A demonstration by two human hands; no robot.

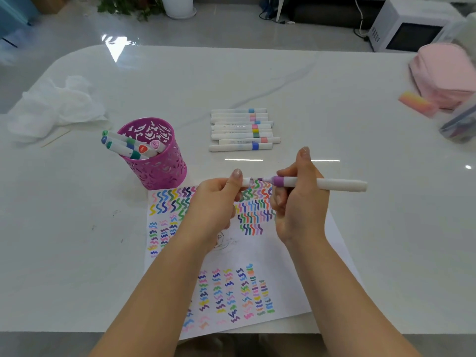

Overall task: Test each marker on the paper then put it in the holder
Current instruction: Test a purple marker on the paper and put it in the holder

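A white marker with a purple band [322,184] lies level in my right hand [298,202], its purple tip pointing left. My left hand [219,199] pinches the marker's white cap [246,182] a short gap from that tip, above the top edge of the paper [283,256], which is covered in coloured squiggles. The pink cut-out holder [157,163] stands left of the paper with several markers [123,145] leaning out of it to the left. A row of several white markers [242,130] lies on the table beyond my hands.
Crumpled white tissue [54,106] and a thin wooden stick [55,138] lie at the left. A pink pouch [443,76], a pink-orange eraser [417,103] and a clear bag [461,124] sit at the right edge. The table's near edge [77,332] runs below the paper.
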